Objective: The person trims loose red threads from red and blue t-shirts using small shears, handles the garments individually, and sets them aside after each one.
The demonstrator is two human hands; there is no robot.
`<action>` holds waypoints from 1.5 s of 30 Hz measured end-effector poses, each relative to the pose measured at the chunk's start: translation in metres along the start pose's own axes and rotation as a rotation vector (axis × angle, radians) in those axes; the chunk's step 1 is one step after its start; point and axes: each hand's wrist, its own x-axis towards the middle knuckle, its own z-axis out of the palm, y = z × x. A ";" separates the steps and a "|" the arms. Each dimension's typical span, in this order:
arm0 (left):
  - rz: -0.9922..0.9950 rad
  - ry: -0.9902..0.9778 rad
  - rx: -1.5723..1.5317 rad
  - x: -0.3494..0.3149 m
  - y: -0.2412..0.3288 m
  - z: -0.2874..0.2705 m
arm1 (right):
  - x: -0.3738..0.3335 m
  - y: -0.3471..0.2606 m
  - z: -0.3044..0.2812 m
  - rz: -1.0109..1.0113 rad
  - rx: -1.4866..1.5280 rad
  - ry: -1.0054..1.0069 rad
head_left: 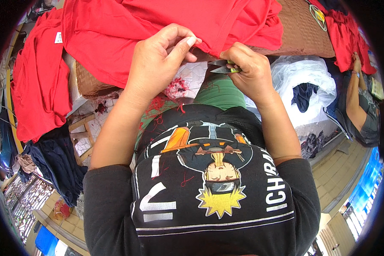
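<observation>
A red garment (192,19) is spread over the brown padded surface in front of me, its near edge gathered between my two hands. My left hand (160,59) is closed in a pinch beside that edge, thumb against forefinger. Whatever lies between those fingertips is too small to tell. In my right hand (249,70) I hold a pair of thread snips (221,70) with dark pointed blades and a yellow-green part, blades apart and directed left. The right thumb and forefinger touch the garment's edge above the blades.
Another red garment (42,81) hangs at the left, above dark cloth (59,162). Red thread scraps (158,106) lie around my lap. A whitish translucent bag (281,70) with dark cloth stands at the right. Farther right, another person's hand (356,63) holds red fabric.
</observation>
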 end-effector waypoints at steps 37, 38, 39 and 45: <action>0.321 0.013 0.352 -0.006 0.007 -0.002 | 0.013 -0.006 -0.005 0.080 0.125 0.097; 0.313 0.002 0.366 -0.005 0.007 -0.003 | 0.013 -0.006 -0.005 0.063 0.111 0.103; 0.231 -0.012 0.369 -0.006 0.010 -0.003 | 0.013 -0.007 -0.005 0.047 0.097 0.109; -0.034 -0.031 0.158 -0.008 0.018 0.007 | 0.009 -0.005 -0.001 0.010 0.082 0.083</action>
